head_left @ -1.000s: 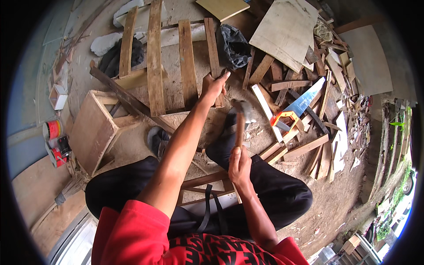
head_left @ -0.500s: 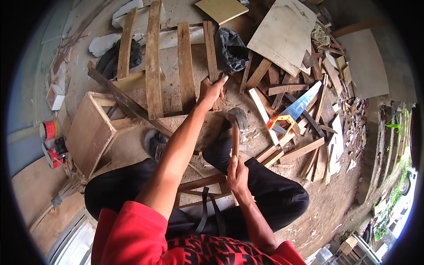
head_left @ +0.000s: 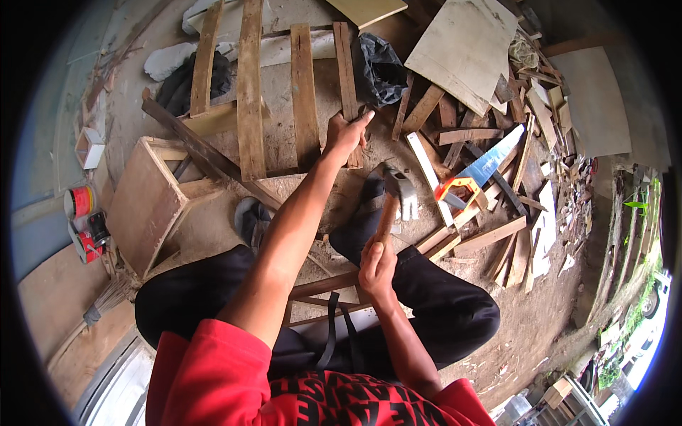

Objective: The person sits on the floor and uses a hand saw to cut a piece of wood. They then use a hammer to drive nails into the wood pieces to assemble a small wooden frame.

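My left hand (head_left: 348,135) reaches forward and is closed on the near part of a narrow wooden slat (head_left: 345,64), thumb pointing right. Whether a nail is between its fingers I cannot tell. My right hand (head_left: 379,268) is wrapped round the wooden handle of a claw hammer (head_left: 387,219), held over my right leg with its metal head up and forward. The hammer does not touch the slat. Left of that slat lie more wooden slats (head_left: 302,92), side by side across pale crosspieces.
A handsaw (head_left: 486,163) with an orange handle lies on a pile of scrap wood (head_left: 490,234) to the right. A wooden box frame (head_left: 145,206) stands at left, near red cans (head_left: 79,202). Beyond my left hand are a black plastic bag (head_left: 383,71) and a plywood sheet (head_left: 462,53).
The hammer has come up closer to me, its head shifting right and turning. My left hand keeps its place at the slat. The whole view has tilted slightly.
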The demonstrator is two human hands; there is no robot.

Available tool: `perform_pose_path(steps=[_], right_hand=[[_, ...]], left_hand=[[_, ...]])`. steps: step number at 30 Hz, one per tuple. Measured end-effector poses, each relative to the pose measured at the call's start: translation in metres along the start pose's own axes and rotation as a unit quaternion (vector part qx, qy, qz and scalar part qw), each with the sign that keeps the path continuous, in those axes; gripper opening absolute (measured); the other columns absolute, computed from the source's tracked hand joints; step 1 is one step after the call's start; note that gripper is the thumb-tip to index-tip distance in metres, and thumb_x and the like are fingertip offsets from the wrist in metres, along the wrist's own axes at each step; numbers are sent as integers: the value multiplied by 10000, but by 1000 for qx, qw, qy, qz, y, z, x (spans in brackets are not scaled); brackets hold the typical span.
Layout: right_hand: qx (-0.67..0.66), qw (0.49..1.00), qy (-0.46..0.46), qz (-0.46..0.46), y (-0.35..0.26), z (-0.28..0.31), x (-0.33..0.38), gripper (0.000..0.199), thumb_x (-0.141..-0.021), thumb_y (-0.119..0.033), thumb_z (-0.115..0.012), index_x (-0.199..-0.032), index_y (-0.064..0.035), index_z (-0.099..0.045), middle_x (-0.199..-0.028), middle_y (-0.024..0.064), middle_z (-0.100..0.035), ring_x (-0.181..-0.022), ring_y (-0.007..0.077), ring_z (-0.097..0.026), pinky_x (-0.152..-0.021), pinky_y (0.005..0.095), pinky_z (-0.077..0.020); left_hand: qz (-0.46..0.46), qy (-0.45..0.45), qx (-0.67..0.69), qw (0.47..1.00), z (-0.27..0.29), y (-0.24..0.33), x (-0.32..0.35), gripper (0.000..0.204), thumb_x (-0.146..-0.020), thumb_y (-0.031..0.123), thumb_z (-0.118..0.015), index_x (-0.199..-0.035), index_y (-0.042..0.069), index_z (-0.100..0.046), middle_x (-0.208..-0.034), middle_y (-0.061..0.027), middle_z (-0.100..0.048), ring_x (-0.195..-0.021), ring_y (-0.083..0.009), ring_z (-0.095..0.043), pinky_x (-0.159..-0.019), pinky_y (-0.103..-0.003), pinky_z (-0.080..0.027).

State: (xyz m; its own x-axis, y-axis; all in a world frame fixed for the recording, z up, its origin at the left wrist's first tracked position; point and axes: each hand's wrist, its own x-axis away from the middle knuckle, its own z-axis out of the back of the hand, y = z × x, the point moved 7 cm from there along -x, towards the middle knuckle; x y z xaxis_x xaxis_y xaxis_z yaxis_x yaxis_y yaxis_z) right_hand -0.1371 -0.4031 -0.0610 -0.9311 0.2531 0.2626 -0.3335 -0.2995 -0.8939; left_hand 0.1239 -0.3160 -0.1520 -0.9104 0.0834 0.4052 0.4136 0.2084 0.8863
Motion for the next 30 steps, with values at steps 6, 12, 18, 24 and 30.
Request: perform_pose_path(steps=[6, 12, 18, 24, 30], right_hand=[[-125, 991, 54, -17, 25, -2, 7, 483, -1056, -483, -327, -866, -65, -477, -581, -26, -412, -440, 63, -390, -403, 221, -317], [-282, 952, 34, -117, 46, -37, 46, 554, -1010, -609, -341, -869, -82, -437, -565, -20, -393, -394, 79, -379, -353, 239, -310], [-362, 914, 25, -184, 38, -97, 14, 445, -1030, -528, -404, -875, -112, -411, -593, -41, -373, -457, 55, -354, -383, 226, -296], [-385, 914, 80, -100, 50, -95, 23, 444, -1055, -491, -345, -879, -93, -433, -603, -41, -377, -454, 50, -356, -387, 225, -291], [-399, 906, 89, -108, 51, -82, 6, 440, -1064, -460, -334, -858, -85, -439, -619, -42, -401, -480, 45, -367, -420, 222, -316]], left_hand=[[28, 11, -15, 999, -2, -2, -6, 317, -855, 252, -777, -791, 45, -546, -575, -24, -531, -385, -134, -494, -372, -300, -416], [3, 6, 1, 1000, -5, 4, -5, 303, -863, 233, -769, -757, 48, -553, -570, -23, -527, -389, -129, -490, -366, -304, -417], [6, -6, -7, 1000, -4, 4, 0, 322, -858, 296, -780, -776, 70, -566, -598, 0, -525, -418, -114, -493, -396, -282, -424], [-2, -1, 5, 1000, -1, 0, -7, 304, -854, 256, -779, -759, 57, -570, -569, -13, -532, -386, -121, -494, -372, -290, -425], [3, 7, -17, 1000, 0, 5, -9, 303, -862, 257, -769, -769, 53, -566, -582, -17, -534, -398, -123, -501, -382, -292, -433]])
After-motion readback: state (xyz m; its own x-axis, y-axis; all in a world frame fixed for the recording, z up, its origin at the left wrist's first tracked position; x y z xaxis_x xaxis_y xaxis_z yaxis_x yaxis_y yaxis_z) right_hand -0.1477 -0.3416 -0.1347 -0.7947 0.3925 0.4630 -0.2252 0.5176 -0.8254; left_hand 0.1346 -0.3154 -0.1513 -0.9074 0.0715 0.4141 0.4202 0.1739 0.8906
